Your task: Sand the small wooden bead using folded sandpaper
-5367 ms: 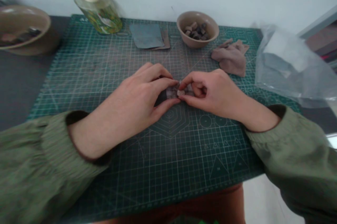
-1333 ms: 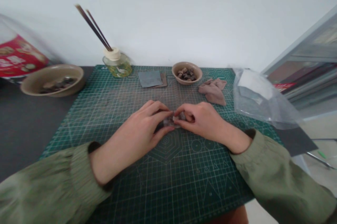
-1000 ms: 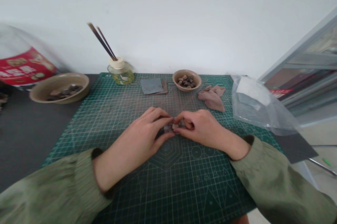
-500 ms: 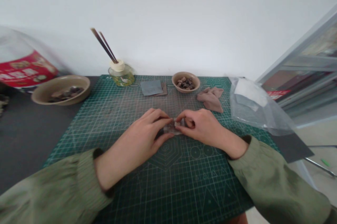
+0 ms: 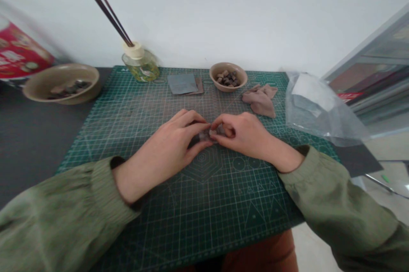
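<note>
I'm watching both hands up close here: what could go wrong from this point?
The small pale piece pinched by the right hand is mostly hidden, so a slip could go unnoticed. The left hand is close enough that it might nudge the piece. The crumpled pinkish-brown cloth lies right beside the round tan bowl; tugging it could jostle the bowl.

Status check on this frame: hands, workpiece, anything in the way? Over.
Right hand pinching small pale piece. Left hand curled at greyish strip, grip unclear. Strip lies on green mat, partly hidden by both hands.
</note>
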Action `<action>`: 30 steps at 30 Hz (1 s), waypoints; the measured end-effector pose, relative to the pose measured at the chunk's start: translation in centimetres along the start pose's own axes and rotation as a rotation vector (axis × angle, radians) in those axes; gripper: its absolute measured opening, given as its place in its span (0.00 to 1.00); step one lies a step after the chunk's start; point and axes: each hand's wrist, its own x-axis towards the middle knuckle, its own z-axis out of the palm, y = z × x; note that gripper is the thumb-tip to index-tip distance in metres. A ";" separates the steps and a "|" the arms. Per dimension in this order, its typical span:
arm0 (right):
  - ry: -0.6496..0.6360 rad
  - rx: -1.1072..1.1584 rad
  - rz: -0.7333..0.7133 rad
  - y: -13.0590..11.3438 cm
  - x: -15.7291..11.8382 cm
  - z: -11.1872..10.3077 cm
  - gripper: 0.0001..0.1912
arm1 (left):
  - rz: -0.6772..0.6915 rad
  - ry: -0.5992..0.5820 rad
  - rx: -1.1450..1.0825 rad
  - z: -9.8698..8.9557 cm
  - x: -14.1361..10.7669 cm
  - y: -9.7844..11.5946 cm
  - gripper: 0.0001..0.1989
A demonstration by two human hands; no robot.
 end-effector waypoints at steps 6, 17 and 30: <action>0.022 -0.012 0.038 0.1 -0.1 -0.1 0.07 | 0.004 -0.025 0.017 -0.1 0.0 0.0 0.17; 0.001 0.001 0.070 -0.2 -0.2 -0.4 0.08 | 0.004 -0.027 0.021 -0.2 0.1 0.2 0.16; 0.010 -0.013 0.070 -0.5 -0.1 -0.3 0.08 | -0.010 -0.034 0.019 -0.4 0.2 0.4 0.15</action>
